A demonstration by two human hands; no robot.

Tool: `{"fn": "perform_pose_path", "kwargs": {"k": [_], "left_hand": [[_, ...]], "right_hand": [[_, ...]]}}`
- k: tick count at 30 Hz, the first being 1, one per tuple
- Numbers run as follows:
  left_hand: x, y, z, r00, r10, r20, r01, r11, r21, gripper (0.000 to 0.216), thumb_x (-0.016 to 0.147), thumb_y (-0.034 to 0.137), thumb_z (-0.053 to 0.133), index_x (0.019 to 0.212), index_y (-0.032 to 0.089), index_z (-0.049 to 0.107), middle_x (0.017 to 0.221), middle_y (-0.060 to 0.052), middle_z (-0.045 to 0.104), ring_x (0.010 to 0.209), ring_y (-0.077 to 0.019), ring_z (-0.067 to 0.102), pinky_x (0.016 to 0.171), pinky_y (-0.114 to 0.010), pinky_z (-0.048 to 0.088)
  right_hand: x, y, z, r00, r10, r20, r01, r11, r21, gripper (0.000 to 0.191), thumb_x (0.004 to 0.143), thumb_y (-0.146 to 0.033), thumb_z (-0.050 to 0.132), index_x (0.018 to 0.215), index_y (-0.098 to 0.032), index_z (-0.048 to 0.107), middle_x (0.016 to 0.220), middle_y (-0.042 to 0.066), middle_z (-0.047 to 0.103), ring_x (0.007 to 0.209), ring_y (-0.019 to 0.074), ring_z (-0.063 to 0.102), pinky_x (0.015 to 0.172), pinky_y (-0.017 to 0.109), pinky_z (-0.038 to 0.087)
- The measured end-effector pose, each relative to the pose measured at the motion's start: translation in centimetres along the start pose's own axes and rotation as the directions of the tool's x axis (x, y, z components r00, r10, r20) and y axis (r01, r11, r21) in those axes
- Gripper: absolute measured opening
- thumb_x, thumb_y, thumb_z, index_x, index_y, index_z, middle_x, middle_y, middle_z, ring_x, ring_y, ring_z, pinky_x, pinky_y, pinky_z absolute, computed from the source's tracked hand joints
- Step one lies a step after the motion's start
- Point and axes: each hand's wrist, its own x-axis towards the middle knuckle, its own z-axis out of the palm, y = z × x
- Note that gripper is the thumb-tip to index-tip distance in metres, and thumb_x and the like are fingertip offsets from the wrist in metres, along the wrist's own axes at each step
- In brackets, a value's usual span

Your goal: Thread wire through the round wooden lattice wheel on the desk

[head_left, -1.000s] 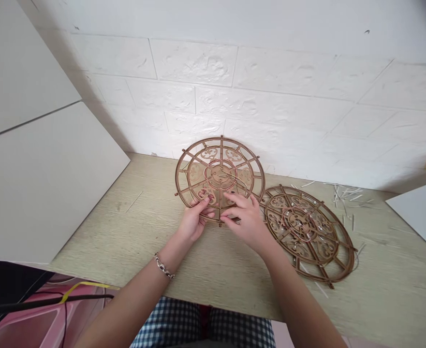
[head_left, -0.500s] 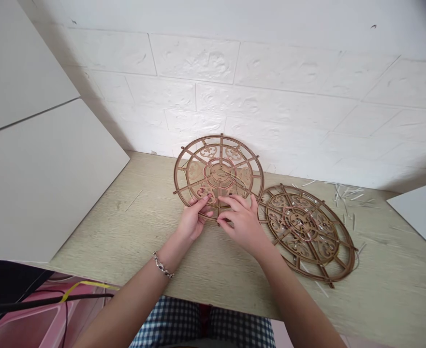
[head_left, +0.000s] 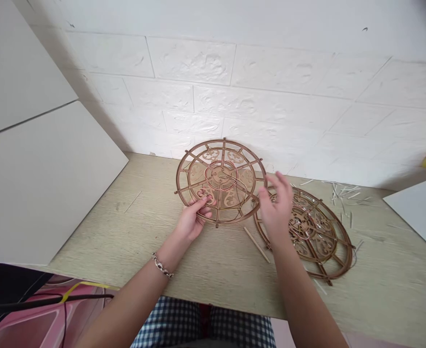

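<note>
My left hand (head_left: 193,220) grips the lower left rim of a round brown openwork wooden disc (head_left: 220,179), which is tilted up off the table. My right hand (head_left: 276,209) hovers to the right of that disc with its fingers spread and nothing in them, slightly blurred. It is above the left edge of a second brown openwork disc (head_left: 309,231) that lies flat on the table. A thin wooden stick (head_left: 257,244) lies on the table between the two discs, just below my right hand.
The light wood-grain table (head_left: 118,227) ends at a white brick wall behind. Grey panels (head_left: 35,169) stand on the left. Several thin white sticks (head_left: 343,195) are scattered at the back right beside a white sheet (head_left: 419,212). A pink bin (head_left: 27,324) sits below left.
My right hand has let go of the tilted disc and moved right, opening over the flat disc. A thin wooden stick now lies on the table. My left hand keeps its hold.
</note>
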Motion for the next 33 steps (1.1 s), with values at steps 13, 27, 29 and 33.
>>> {"fn": "perform_pose_path", "kwargs": {"k": [13,27,29,33], "left_hand": [[0.0,0.2,-0.4,0.992,-0.097,0.076,0.09,0.992,0.087,0.009,0.075,0.011,0.066,0.084,0.011,0.065,0.081,-0.007,0.071,0.064,-0.0149,0.069,0.04,-0.015,0.05],[-0.7,0.2,0.0,0.972,0.104,0.209,-0.095,0.994,-0.052,0.054,0.078,0.062,0.053,0.102,0.015,0.064,0.105,-0.013,0.068,0.103,-0.0274,0.061,0.077,-0.035,0.053],[-0.8,0.2,0.1,0.971,0.104,0.215,-0.098,0.994,-0.04,0.061,0.075,0.067,0.051,0.104,0.014,0.063,0.111,-0.014,0.065,0.108,-0.0296,0.059,0.08,-0.038,0.052],[-0.9,0.1,0.0,0.966,0.076,0.245,-0.073,0.997,-0.024,0.075,0.07,0.077,0.046,0.11,0.016,0.062,0.117,-0.015,0.063,0.11,-0.0309,0.058,0.08,-0.039,0.052]], "right_hand": [[2.5,2.1,-1.0,0.515,0.654,0.555,-0.844,0.273,0.462,0.013,0.085,-0.026,0.055,0.082,-0.016,0.062,0.068,0.004,0.069,0.053,0.0146,0.064,0.051,0.025,0.055],[1.5,-0.2,0.4,0.539,0.685,0.49,-0.762,0.149,0.63,0.017,0.09,-0.028,0.053,0.085,-0.016,0.063,0.072,0.001,0.071,0.046,0.0101,0.06,0.044,0.019,0.051],[1.1,-0.3,0.8,0.552,0.681,0.482,-0.747,0.147,0.648,0.016,0.089,-0.029,0.054,0.085,-0.017,0.063,0.074,0.001,0.071,0.051,0.0114,0.063,0.049,0.021,0.054],[0.1,-0.6,1.8,0.601,0.61,0.516,-0.711,0.113,0.694,0.017,0.088,-0.034,0.054,0.087,-0.019,0.062,0.083,0.001,0.072,0.068,0.0142,0.068,0.066,0.029,0.058]]}}
